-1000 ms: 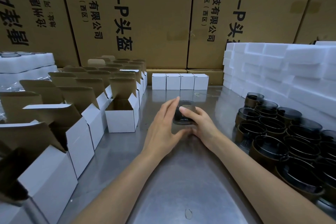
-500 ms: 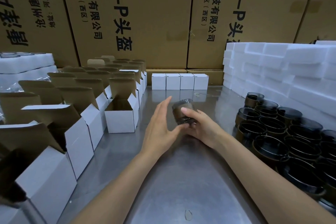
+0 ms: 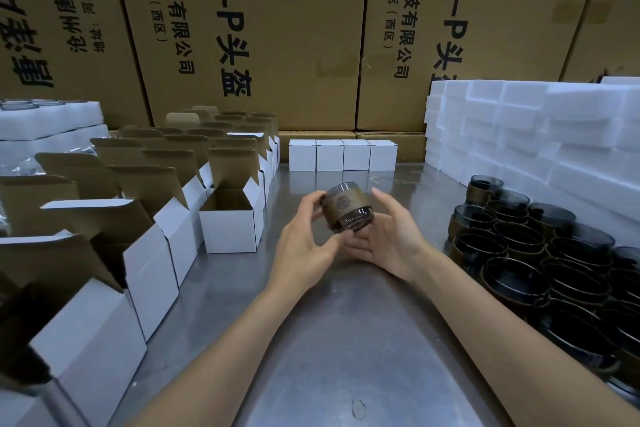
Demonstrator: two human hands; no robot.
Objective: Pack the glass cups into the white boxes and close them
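1. Smoky dark glass, banded round the middle with a brown sleeve bearing a round emblem: that is the short glass cup (image 3: pixel 347 210), held tilted above the steel table, just above centre frame.
2. It rests on the upturned fingers of the right hand (image 3: pixel 388 239), whose thumb stands up beside the cup's right side; whether the thumb presses the glass I cannot tell. The left hand (image 3: pixel 304 236) curls round the cup's left side, fingertips at the rim and thumb near the base.
3. Glass like this is probably stiff, fairly weighty for its size, slick on the bare parts and breakable if knocked. The brown band looks like the surest place to hold; lowering it by the band or base, upright, would suit the box.
4. Nearest open white cardboard box (image 3: pixel 230 222), brown inside with its flap standing up, sits just left of the hands, at the front of many more open boxes along the left of the frame.
5. Four closed white boxes (image 3: pixel 343 155) line the far centre. Dark stacked cups (image 3: pixel 540 253) crowd the right, near white foam blocks (image 3: pixel 536 128) in the upper right.
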